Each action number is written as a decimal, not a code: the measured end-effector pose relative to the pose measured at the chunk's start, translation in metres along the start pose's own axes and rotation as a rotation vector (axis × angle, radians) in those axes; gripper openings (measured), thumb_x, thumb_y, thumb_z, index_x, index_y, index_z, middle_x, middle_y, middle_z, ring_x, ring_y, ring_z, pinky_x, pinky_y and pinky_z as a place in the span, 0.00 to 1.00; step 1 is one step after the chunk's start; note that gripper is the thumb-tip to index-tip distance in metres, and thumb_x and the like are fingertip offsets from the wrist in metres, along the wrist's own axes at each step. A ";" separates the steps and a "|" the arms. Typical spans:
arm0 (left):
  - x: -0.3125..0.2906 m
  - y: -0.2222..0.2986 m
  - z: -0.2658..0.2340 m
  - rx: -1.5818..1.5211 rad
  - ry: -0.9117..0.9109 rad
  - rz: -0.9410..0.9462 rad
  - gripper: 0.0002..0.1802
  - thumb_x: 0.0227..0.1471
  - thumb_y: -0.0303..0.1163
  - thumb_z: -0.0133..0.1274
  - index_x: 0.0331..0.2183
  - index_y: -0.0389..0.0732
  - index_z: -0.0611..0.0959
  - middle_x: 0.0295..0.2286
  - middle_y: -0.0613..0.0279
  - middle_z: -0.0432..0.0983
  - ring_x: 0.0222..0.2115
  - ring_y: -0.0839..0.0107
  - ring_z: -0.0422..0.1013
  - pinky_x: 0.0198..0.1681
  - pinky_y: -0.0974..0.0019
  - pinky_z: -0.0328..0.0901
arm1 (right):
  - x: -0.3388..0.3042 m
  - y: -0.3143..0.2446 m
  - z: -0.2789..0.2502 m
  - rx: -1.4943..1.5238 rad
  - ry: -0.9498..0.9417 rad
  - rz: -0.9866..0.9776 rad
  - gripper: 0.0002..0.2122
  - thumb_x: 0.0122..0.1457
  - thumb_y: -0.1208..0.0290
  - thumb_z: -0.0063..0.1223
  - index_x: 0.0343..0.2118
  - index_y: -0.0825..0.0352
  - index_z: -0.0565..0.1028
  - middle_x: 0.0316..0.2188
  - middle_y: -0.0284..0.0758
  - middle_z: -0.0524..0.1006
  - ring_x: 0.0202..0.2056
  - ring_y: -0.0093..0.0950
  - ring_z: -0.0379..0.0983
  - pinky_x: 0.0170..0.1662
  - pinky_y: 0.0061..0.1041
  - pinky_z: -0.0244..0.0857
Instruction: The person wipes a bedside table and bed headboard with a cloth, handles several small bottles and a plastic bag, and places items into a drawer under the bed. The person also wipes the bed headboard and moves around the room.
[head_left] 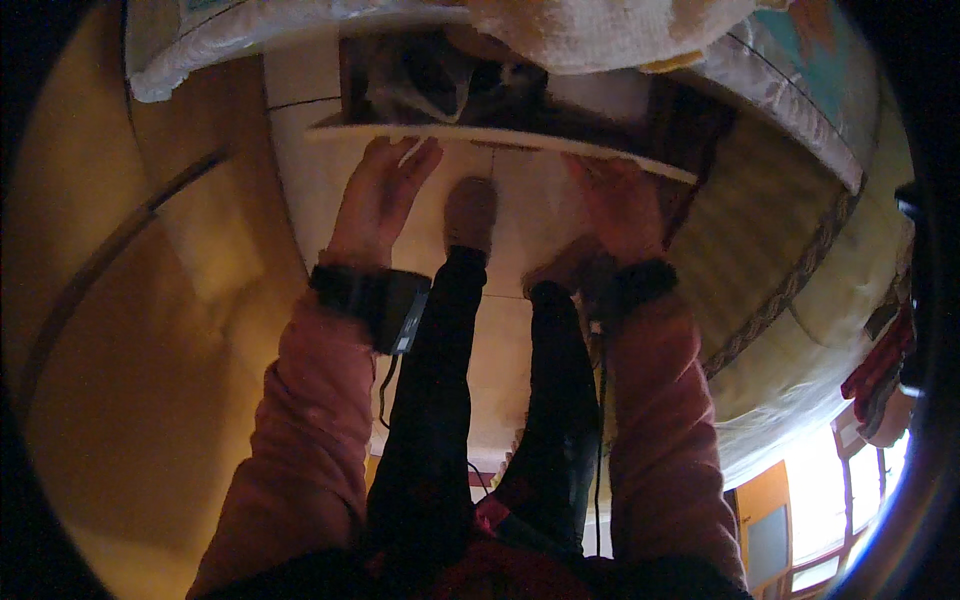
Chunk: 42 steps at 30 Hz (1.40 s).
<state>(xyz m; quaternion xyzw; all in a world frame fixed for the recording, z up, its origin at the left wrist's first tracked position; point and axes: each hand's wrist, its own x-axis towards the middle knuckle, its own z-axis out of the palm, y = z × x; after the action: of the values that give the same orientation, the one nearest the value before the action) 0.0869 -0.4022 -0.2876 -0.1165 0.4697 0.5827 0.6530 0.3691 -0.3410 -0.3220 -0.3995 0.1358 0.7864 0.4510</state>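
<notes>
We see a pale, flat board (480, 137) — a drawer's front edge, it seems — lying level, slid out from under the bed.

Home bedroom (quilted bed (800, 90), tiled floor (320, 150)).

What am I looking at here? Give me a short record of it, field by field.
View: head camera, looking down
Left hand: open, fingertips at the front edge of a pale drawer
Right hand: at the same edge, grip unclear
Drawer contents: dark, blurred items
Above: white towel
Below: person's dark-trousered legs on tiled floor
</notes>
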 end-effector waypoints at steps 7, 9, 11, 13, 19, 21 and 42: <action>0.060 0.027 0.016 -0.009 -0.185 0.030 0.05 0.47 0.26 0.54 0.30 0.37 0.76 0.37 0.53 0.72 0.46 0.54 0.66 0.55 0.58 0.60 | 0.039 -0.024 0.037 -0.481 -0.188 -0.198 0.10 0.54 0.78 0.46 0.40 0.71 0.72 0.44 0.41 0.72 0.47 0.38 0.67 0.57 0.41 0.59; 0.076 0.032 0.019 0.803 -0.179 0.406 0.09 0.47 0.26 0.53 0.34 0.37 0.75 0.39 0.53 0.71 0.46 0.54 0.66 0.55 0.56 0.60 | 0.050 -0.030 0.048 -0.730 -0.174 -0.285 0.11 0.56 0.77 0.45 0.41 0.71 0.71 0.44 0.41 0.72 0.47 0.36 0.67 0.57 0.39 0.59; 0.091 0.039 0.022 0.824 -0.224 0.371 0.14 0.48 0.26 0.53 0.39 0.40 0.72 0.42 0.53 0.69 0.47 0.54 0.65 0.55 0.55 0.60 | 0.062 -0.040 0.057 -1.266 -0.219 -0.454 0.12 0.56 0.76 0.45 0.44 0.72 0.70 0.45 0.41 0.71 0.47 0.34 0.66 0.57 0.38 0.60; 0.103 0.048 0.026 0.156 -0.296 0.054 0.21 0.49 0.26 0.52 0.46 0.43 0.68 0.45 0.53 0.67 0.48 0.54 0.64 0.55 0.53 0.60 | 0.072 -0.049 0.063 -1.087 -0.290 -0.294 0.14 0.59 0.75 0.42 0.47 0.69 0.67 0.49 0.41 0.67 0.48 0.36 0.66 0.56 0.37 0.60; 0.073 0.052 0.037 0.264 -0.257 0.008 0.35 0.51 0.27 0.50 0.57 0.48 0.54 0.50 0.51 0.61 0.52 0.55 0.60 0.55 0.49 0.58 | 0.044 -0.033 0.050 -0.492 -0.275 -0.188 0.17 0.58 0.75 0.44 0.51 0.63 0.63 0.48 0.38 0.67 0.48 0.34 0.65 0.54 0.37 0.61; 0.050 0.045 0.046 0.298 -0.207 -0.027 0.37 0.51 0.27 0.50 0.58 0.46 0.51 0.51 0.50 0.61 0.52 0.55 0.60 0.55 0.50 0.57 | 0.016 -0.018 0.047 -0.373 -0.180 -0.131 0.18 0.59 0.72 0.42 0.53 0.61 0.61 0.49 0.38 0.66 0.49 0.35 0.65 0.53 0.38 0.61; -0.262 -0.008 0.050 1.145 -0.111 -0.623 0.23 0.57 0.34 0.44 0.54 0.41 0.63 0.43 0.58 0.70 0.44 0.69 0.68 0.47 0.65 0.64 | -0.545 -0.087 -0.216 -0.165 1.463 -0.981 0.08 0.56 0.72 0.47 0.38 0.66 0.66 0.25 0.34 0.72 0.25 0.26 0.71 0.24 0.24 0.67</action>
<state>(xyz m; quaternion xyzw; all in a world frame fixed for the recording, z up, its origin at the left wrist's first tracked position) 0.1493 -0.5409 -0.0679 0.1489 0.6156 0.0291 0.7733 0.6985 -0.7446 -0.0388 -0.8471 0.1466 0.0591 0.5073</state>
